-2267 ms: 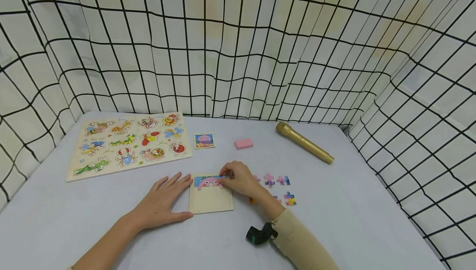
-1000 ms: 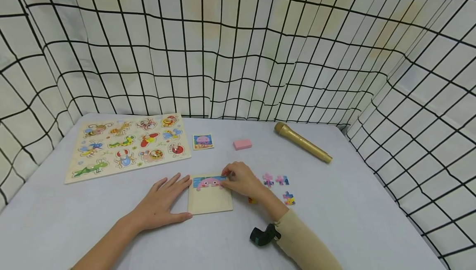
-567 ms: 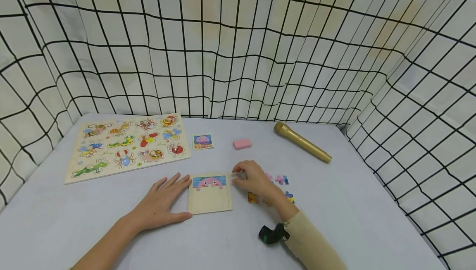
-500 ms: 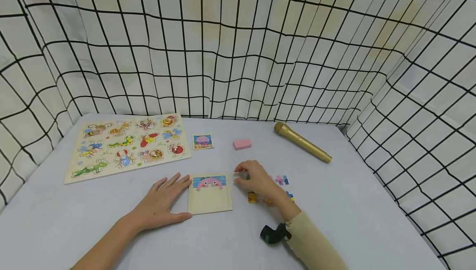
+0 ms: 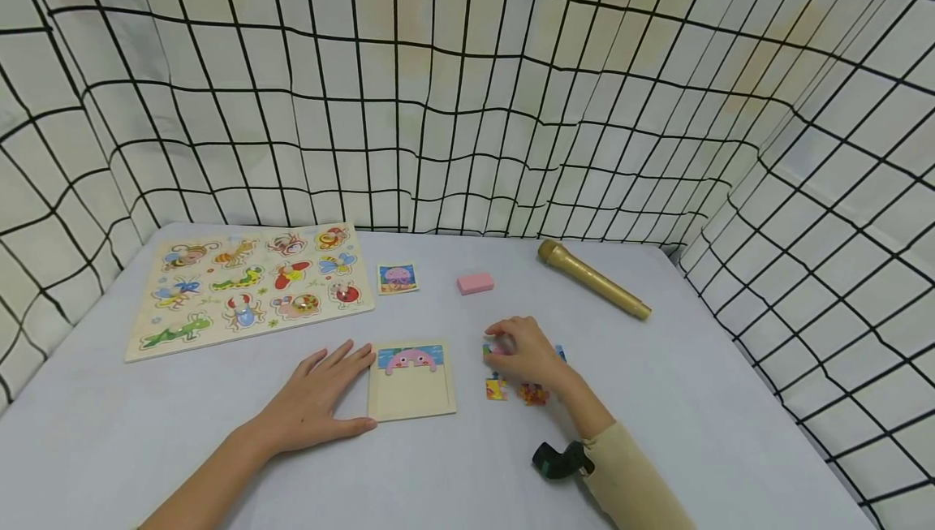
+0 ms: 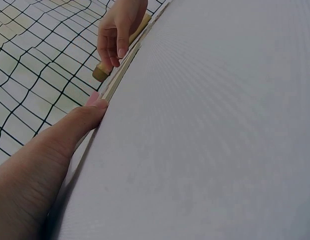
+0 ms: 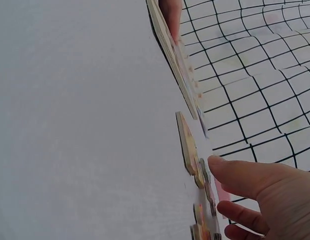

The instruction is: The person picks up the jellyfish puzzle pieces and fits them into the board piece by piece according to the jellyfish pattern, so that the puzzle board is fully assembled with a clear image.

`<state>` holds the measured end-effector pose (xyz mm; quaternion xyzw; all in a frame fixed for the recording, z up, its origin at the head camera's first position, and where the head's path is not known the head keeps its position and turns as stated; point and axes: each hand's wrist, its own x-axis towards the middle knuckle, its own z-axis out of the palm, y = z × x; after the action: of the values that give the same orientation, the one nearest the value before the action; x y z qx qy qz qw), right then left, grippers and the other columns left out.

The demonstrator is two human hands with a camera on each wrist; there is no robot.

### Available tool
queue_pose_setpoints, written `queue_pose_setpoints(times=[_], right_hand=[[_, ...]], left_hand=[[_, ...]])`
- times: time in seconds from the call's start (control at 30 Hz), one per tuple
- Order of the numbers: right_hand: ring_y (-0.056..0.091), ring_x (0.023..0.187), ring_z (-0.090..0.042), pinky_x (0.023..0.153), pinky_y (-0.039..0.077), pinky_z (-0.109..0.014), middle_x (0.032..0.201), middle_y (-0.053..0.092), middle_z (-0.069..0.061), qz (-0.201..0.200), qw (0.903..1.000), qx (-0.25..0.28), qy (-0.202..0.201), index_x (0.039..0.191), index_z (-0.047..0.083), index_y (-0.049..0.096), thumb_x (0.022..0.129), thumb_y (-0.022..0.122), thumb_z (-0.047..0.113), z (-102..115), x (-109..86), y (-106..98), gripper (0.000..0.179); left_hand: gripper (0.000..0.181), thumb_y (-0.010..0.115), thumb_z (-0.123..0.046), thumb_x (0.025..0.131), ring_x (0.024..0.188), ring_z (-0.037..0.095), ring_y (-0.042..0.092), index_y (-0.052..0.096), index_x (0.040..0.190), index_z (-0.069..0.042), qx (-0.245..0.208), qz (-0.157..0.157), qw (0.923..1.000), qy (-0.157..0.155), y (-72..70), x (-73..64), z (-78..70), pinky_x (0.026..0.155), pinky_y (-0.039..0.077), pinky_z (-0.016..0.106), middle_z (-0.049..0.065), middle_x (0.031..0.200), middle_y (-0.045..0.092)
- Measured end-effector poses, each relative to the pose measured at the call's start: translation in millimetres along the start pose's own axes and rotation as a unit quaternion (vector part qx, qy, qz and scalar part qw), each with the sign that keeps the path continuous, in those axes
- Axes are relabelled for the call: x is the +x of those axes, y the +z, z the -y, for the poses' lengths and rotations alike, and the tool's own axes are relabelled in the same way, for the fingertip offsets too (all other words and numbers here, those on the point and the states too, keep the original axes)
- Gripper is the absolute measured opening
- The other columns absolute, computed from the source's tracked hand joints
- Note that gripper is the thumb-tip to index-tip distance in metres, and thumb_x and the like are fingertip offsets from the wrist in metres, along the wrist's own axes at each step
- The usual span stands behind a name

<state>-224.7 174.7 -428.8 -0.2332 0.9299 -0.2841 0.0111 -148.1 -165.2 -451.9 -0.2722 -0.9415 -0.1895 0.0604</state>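
Observation:
In the head view my left hand (image 5: 314, 400) lies with spread fingers at the left edge of a small wooden puzzle tray (image 5: 412, 396). Fitted pieces along the tray's top form a pink face (image 5: 411, 359) on blue. To the tray's right, my right hand (image 5: 529, 351) hovers over loose jigsaw pieces, hiding some. A yellow piece (image 5: 496, 389) and an orange-red piece (image 5: 534, 394) show below it. The right wrist view has its thumb and fingers apart beside a standing-out row of pieces (image 7: 186, 145), nothing between them. The left thumb (image 6: 92, 112) touches the tray's edge in the left wrist view.
A large insect puzzle board (image 5: 266, 290) lies at the back left. Behind the tray are a small jellyfish picture (image 5: 398, 278) and a pink block (image 5: 476, 283). A gold microphone (image 5: 595, 280) lies at the back right. Black netting (image 5: 453, 108) encloses the table.
My right hand has let go of the piece at the tray's top right corner and moved right, over the loose pieces. The left hand has stayed at the tray.

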Motion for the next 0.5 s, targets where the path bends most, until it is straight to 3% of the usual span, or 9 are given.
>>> queue_pose_setpoints(times=[0.5], right_hand=[[0.039, 0.088, -0.017, 0.070, 0.036, -0.031, 0.101, 0.055, -0.003, -0.008, 0.9995, -0.024, -0.020, 0.105, 0.013, 0.066, 0.081, 0.070, 0.030, -7.6, -7.8, -3.3, 0.030]], left_hand=[[0.091, 0.053, -0.071, 0.074, 0.134, 0.029, 0.025, 0.039, 0.139, -0.009, 0.001, -0.012, 0.9999, 0.005, 2.1, 0.9, 0.2, 0.104, 0.015, 0.051, 0.006, 0.144, 0.036]])
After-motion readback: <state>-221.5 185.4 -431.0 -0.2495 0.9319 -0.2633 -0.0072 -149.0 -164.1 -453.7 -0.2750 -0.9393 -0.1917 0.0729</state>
